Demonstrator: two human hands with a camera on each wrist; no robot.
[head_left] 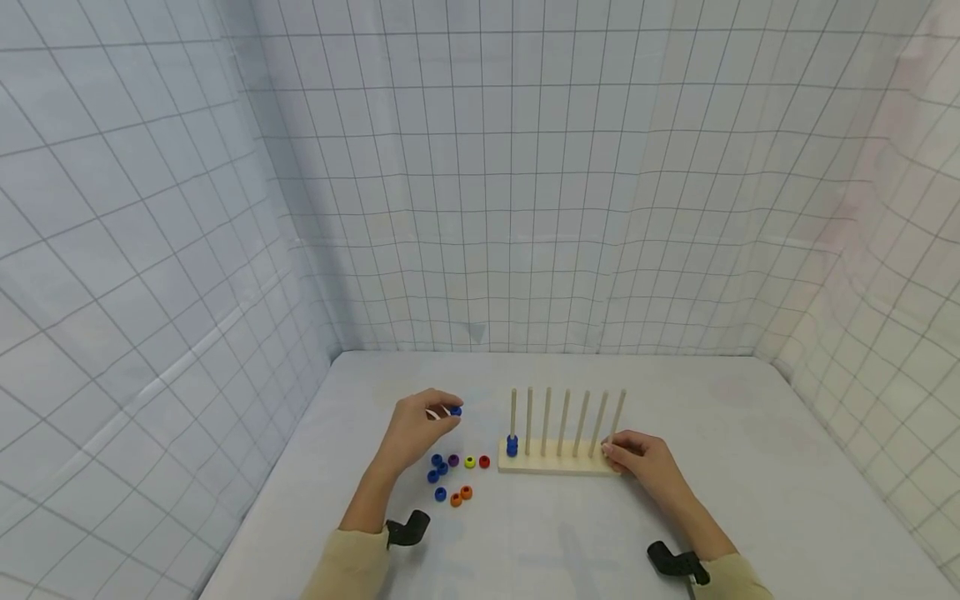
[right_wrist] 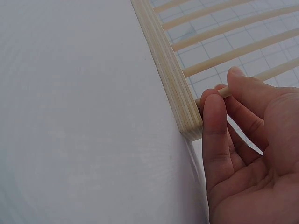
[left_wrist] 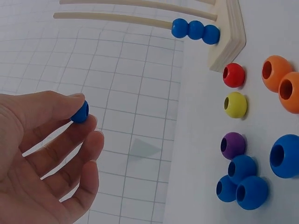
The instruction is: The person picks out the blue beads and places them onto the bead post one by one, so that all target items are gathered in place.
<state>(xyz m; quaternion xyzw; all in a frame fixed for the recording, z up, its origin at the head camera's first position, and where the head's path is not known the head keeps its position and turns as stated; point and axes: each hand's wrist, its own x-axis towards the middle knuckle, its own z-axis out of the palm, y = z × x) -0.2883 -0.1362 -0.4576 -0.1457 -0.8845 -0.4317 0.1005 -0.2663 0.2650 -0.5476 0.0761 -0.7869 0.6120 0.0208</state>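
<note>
Between thumb and index finger my left hand [head_left: 417,427] pinches a blue bead [left_wrist: 81,113], raised over the table left of a wooden peg rack [head_left: 551,468]. Its other fingers are loosely curled. Three blue beads [left_wrist: 195,30] are stacked at the bottom of the rack's leftmost peg. The remaining upright pegs carry no beads. At the rack's right end, my right hand [head_left: 647,460] holds the last peg [right_wrist: 224,92] low down, thumb and fingers around it close to the base.
Loose beads lie on the white table left of the rack: a red bead [head_left: 483,462], a yellow bead [head_left: 469,462], a purple bead [head_left: 453,460], two orange ones [head_left: 467,492] and several blue ones [head_left: 432,477]. White gridded curtains [head_left: 525,208] surround the table.
</note>
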